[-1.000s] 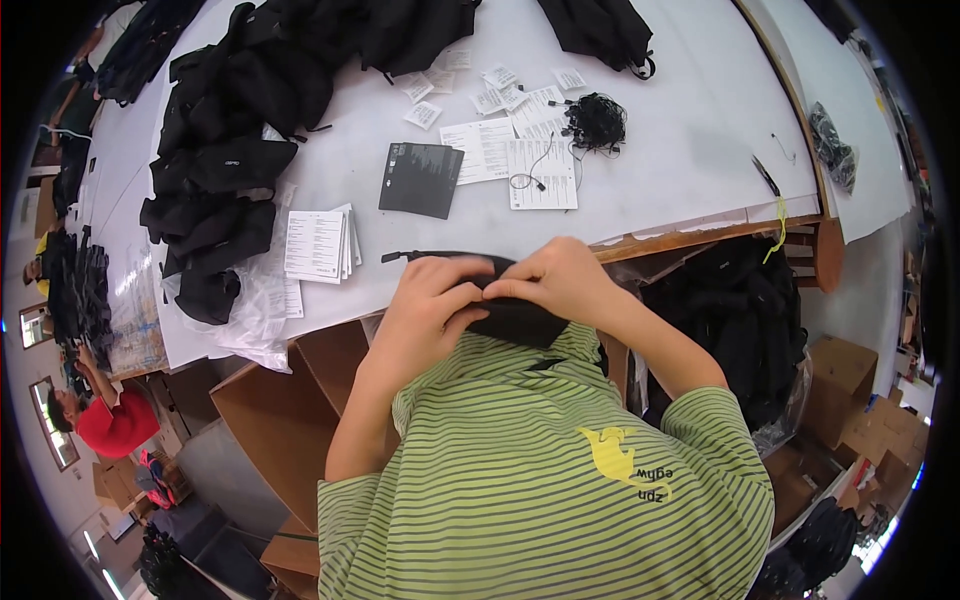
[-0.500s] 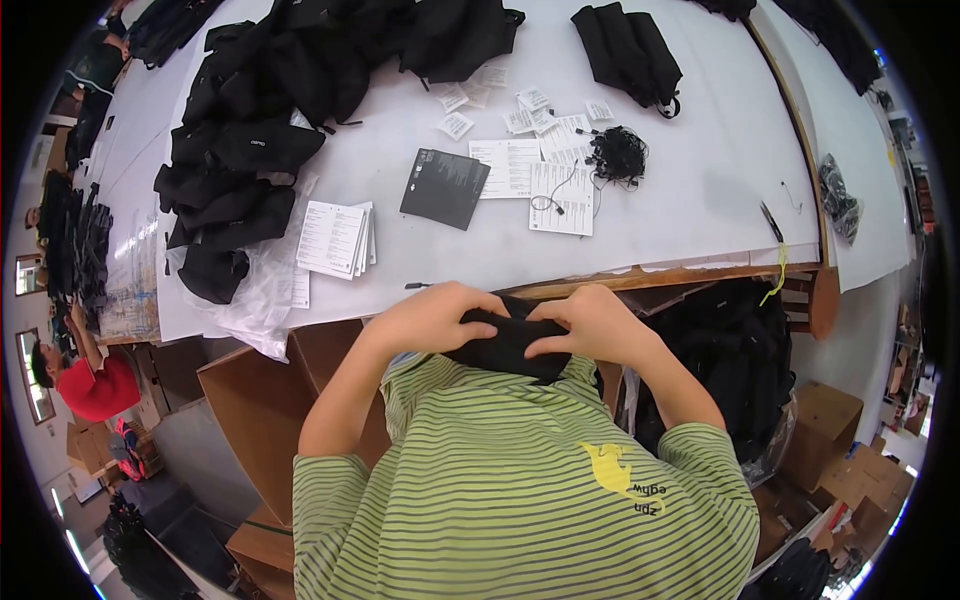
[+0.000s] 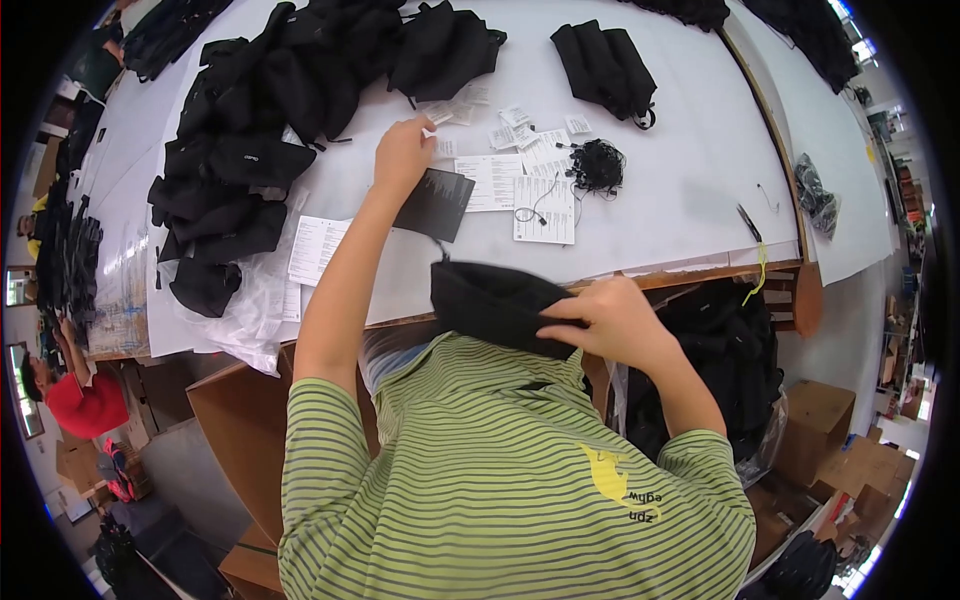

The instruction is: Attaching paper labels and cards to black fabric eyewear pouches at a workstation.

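A black fabric bag (image 3: pixel 500 303), its mouth gaping toward me, hangs in front of my shirt at the table's near edge. My right hand (image 3: pixel 610 320) grips its right end between thumb and fingers. Over the table my left hand (image 3: pixel 403 158) is stretched out, thumb and forefinger a little apart, beside small white packets (image 3: pixel 462 108). No packet shows clearly between its fingers. Just below that hand lies a dark grey printed card stack (image 3: pixel 440 207), partly covered by my wrist. White printed cards (image 3: pixel 488 182) lie to its right.
Black bags (image 3: pixel 255 160) are heaped at the left, over clear plastic (image 3: pixel 240 335). A folded black bag (image 3: pixel 605 70) lies far right of centre. A bundle of black cords (image 3: pixel 598 166) and thread snips (image 3: pixel 748 222) rest on the table. Cardboard boxes (image 3: pixel 815 425) stand below.
My left hand has let go of the bag and reached forward to the white packets. My right hand still holds the bag, which now hangs more open. The view has shifted slightly.
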### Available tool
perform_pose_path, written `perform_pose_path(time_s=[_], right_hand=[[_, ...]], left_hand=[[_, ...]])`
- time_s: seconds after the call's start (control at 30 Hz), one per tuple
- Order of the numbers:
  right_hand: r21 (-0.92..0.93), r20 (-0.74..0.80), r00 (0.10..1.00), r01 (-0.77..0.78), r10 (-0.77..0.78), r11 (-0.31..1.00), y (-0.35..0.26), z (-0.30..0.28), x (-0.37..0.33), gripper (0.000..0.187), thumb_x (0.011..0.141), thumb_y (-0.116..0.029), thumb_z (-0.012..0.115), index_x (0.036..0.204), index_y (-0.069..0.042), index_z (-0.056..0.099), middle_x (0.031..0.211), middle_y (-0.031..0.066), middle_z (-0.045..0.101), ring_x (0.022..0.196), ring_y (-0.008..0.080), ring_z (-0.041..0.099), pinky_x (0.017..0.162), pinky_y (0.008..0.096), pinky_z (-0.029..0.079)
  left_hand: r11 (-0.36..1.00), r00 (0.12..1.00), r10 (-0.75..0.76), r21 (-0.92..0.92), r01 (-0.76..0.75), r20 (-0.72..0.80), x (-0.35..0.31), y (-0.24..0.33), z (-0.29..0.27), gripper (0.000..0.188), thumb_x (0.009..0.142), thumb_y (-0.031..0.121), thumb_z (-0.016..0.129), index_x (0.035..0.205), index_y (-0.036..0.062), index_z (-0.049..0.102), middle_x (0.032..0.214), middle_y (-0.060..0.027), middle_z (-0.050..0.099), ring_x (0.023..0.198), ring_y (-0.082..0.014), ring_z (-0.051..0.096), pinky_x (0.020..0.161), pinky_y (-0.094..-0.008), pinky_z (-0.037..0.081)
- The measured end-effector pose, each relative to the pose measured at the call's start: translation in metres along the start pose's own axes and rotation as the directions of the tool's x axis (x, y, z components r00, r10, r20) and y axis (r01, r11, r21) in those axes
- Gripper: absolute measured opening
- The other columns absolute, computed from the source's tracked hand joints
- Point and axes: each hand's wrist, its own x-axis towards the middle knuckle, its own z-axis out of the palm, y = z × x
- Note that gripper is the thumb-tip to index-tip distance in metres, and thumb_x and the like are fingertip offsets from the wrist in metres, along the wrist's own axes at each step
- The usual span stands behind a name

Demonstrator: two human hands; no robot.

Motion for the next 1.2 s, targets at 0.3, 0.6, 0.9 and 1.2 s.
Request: perform_pose_path(time_s=[0.3,0.6,0.9,1.2], right_hand=[[-0.239,-0.041,0.998,0.039,-0.050,0.970,0.003,-0.009,0.021,0.016,0.071,-0.026,0.077,0.078,-0.012,0.073,0.052,0.0066,0.057,0.049,0.0251,0.056,0.052,0.0334,0.044],[-0.369,-0.134,0.991,-0.027,-0.025,0.929,0.009,-0.019,0.028,0.015,0.070,-0.024,0.076,0.079,-0.013,0.073,0.057,0.0061,0.062,0.051,0.0250,0.058,0.052,0.0336,0.044],[-0.195,-0.281,0.960,-0.032,-0.025,0.980,-0.011,-0.006,0.049,0.016,0.070,-0.022,0.078,0.080,-0.011,0.074,0.055,0.0050,0.060,0.045,0.0205,0.054,0.048,0.0311,0.041],[0.413,-0.495,0.815,-0.086,0.302,0.907,-0.035,0.044,0.055,0.016,0.084,-0.023,0.070,0.081,-0.007,0.071,0.047,0.0032,0.049,0.039,0.0121,0.043,0.043,0.0259,0.034]], left_hand=[[0.999,0.999,-0.007,0.054,0.009,-0.044,-0.013,0.019,0.003,0.029,0.073,0.021,0.075,0.096,0.0081,0.065,0.086,-0.0114,0.063,0.092,-0.0297,0.057,0.088,-0.0413,0.038],[0.784,0.998,-0.024,-0.620,-0.021,-0.065,-0.054,0.124,-0.095,0.018,0.079,0.019,0.072,0.093,0.0092,0.068,0.092,-0.0062,0.067,0.100,-0.0249,0.057,0.094,-0.0371,0.037],[0.579,0.918,-0.381,-0.802,0.147,-0.107,-0.117,0.113,-0.086,0.080,0.072,0.023,0.081,0.135,0.0028,0.036,0.125,-0.0112,0.052,0.122,-0.0228,0.044,0.104,-0.0406,0.033],[-0.400,0.700,-0.508,-0.858,0.324,0.501,-0.150,0.139,-0.083,0.053,0.083,0.013,0.070,0.127,0.0041,0.044,0.114,-0.0087,0.056,0.105,-0.0216,0.058,0.089,-0.0359,0.050]])
